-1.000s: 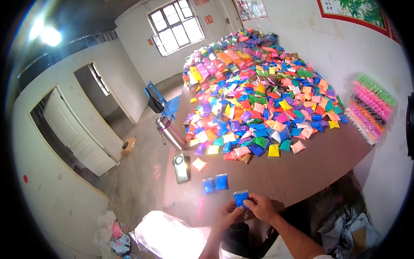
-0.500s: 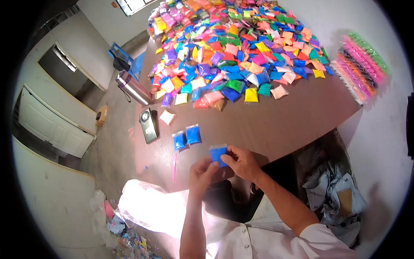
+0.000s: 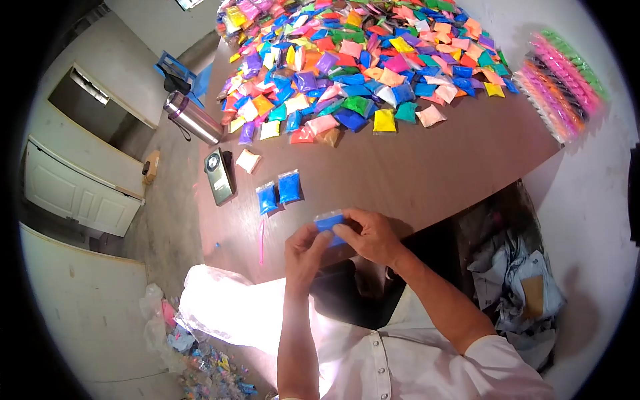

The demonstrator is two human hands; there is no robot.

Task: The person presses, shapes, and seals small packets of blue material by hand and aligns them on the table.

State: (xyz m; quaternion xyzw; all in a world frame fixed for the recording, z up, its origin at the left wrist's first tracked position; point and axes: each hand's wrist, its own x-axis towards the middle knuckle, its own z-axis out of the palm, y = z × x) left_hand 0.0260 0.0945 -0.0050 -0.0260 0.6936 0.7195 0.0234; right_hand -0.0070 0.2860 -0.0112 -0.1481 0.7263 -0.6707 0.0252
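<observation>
Between my two hands, near the table's front edge, is a small clear packet of blue material [image 3: 329,221]. My left hand [image 3: 304,255] pinches its left side, and my right hand [image 3: 372,238] grips the right side with the thumb across the front. Both thumbs press on the packet and cover its lower part. Just beyond my left hand, two more blue packets [image 3: 289,187] lie side by side on the brown table [image 3: 393,170]. A thin pink strip [image 3: 261,241] rests below them. Farther left is a pale cream packet [image 3: 248,161].
A phone [image 3: 219,177] and a steel thermos [image 3: 193,119] stand along the table's left side. A large heap of coloured packets [image 3: 353,87] covers the far part. Bundled pink, green and orange packs [image 3: 560,83] lean at right. Grey plastic bags [image 3: 520,287] sit below the right edge.
Both thumbs have moved in over the packet, and less of its blue face shows. My view has shifted slightly, so the table things appear higher and further left.
</observation>
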